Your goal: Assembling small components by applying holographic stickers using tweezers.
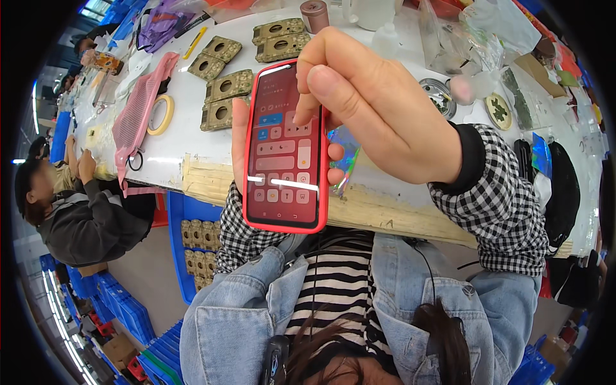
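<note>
- Left hand (240, 138) wrapped around a red-cased phone (284, 154), held up over the table's near edge, screen lit.
- Right hand (378, 112) loosely curled, nothing visible in its grasp; fingertip over the screen, contact unclear.
- Best: steady left grip, one light fingertip, other knuckles off the glass.
- White table (187, 144): camouflage-patterned parts (242, 80), tape roll (170, 108).
- Room: seated co-worker (83, 224) left, blue crates (125, 308) low.

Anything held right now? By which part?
Yes: the red-cased phone, by its two long side edges, in the left grip. The right grip holds nothing visible; whether it touches the phone can't be told.
</note>
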A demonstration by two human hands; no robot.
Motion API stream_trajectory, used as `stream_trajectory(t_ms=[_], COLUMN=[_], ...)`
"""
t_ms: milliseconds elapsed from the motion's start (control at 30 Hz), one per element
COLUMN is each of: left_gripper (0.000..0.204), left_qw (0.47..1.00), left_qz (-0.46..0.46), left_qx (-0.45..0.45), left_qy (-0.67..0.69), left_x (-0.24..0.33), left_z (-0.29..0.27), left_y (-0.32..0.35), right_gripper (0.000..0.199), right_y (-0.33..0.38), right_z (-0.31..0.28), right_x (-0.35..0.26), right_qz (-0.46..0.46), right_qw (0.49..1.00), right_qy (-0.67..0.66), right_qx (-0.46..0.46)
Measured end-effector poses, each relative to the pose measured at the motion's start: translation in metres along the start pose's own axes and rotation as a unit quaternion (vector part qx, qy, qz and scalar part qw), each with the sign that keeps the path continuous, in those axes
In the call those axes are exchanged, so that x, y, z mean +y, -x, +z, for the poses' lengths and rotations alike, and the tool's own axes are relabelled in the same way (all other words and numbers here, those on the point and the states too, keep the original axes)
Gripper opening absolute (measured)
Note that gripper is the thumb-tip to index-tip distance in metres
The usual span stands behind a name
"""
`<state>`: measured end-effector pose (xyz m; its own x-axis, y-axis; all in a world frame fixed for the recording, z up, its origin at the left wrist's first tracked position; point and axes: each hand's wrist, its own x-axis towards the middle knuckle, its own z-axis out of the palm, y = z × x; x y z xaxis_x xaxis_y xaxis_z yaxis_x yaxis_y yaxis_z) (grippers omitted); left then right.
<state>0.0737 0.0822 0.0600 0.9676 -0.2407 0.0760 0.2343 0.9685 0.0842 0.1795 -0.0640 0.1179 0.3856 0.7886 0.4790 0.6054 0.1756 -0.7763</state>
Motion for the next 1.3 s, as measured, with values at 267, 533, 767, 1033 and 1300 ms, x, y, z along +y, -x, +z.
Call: stream_trajectory(t_ms=[267, 533, 767, 1033, 1300], left_gripper=[0.082, 0.085, 0.095, 0.095, 0.095], left_qw=[1.000, 1.000, 0.999, 0.992, 0.993], left_qz=[0.005, -0.012, 0.008, -0.051, -0.049], left_qx=[-0.009, -0.017, -0.047, -0.103, -0.098], left_qy=[-0.010, -0.001, 0.001, 0.046, 0.046], left_x=[0.000, 0.002, 0.002, 0.010, 0.011], left_z=[0.001, -0.006, -0.013, -0.018, -0.017], left_y=[0.000, 0.000, 0.000, -0.007, -0.005], right_gripper=[0.023, 0.019, 0.015, 0.024, 0.025], right_y=[-0.004, 0.001, 0.049, 0.067, 0.074], right_z=[0.002, -0.009, -0.014, 0.013, 0.021], right_x=[0.004, -0.014, -0.049, -0.105, -0.097], right_qz=[-0.094, 0.050, -0.096, -0.105, -0.161], right_qw=[0.991, 0.998, 0.985, 0.866, 0.863], right_qy=[0.098, -0.022, -0.127, -0.480, -0.465], right_qx=[-0.012, -0.006, -0.060, 0.095, 0.112])
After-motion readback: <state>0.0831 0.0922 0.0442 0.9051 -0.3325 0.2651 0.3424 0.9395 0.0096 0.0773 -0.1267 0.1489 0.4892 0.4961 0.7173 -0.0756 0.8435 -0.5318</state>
